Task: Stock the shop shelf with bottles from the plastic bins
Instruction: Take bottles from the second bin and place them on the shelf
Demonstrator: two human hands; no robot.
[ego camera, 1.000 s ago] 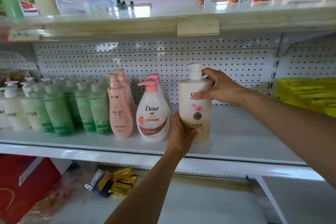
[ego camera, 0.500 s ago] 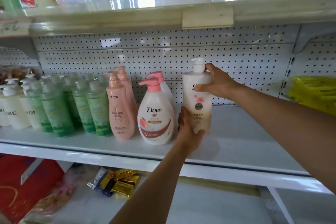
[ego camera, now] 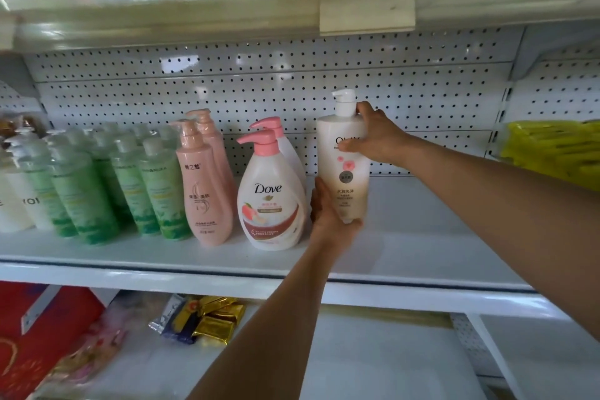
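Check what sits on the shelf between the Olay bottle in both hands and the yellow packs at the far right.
Nothing: in the head view the shelf is bare between the Olay bottle and the yellow packs; only the right forearm crosses above.

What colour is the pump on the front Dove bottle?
Pink, atop the white Dove bottle's pump; the head view shows it clearly.

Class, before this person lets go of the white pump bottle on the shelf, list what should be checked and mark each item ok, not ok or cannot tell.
1. White pump bottle upright: ok.
2. Both hands hold it, left hand at the base, right hand near the top: ok.
3. Base resting flat on the shelf: cannot tell, the left hand hides it.
4. Bare shelf space to its right: ok.
5. Clear of the Dove bottle: cannot tell, the left hand sits between them.
6. Label faces front: ok.
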